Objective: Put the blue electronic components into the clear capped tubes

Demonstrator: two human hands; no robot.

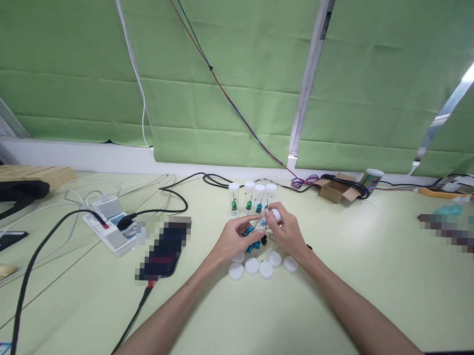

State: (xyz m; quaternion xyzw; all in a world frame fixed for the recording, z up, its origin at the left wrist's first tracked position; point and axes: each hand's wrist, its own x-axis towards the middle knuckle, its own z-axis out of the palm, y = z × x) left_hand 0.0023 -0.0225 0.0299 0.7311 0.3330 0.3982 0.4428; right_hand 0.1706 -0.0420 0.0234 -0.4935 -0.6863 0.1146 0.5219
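Note:
My left hand (pixel 233 237) is closed around a small clear vial (pixel 261 226), partly hidden by the fingers. My right hand (pixel 287 232) pinches a white cap (pixel 275 215) at the vial's end; whether it is fully seated I cannot tell. Just beyond the hands, several white-capped clear vials (pixel 233 200) stand upright in a row, with green or blue pieces inside. Below my fingers lie loose blue pieces (pixel 256 245) and a small black one (pixel 264 241), partly covered. Several loose white caps (pixel 266 270) lie flat on the table nearer to me.
Left of my forearm lies a dark phone-like device (pixel 166 250) with a cable. Farther left is a white power strip (pixel 114 230) with plugs. An open cardboard box (pixel 335 190) and a canister (pixel 371 179) stand at the back right. Black cables (pixel 211 179) run along the wall.

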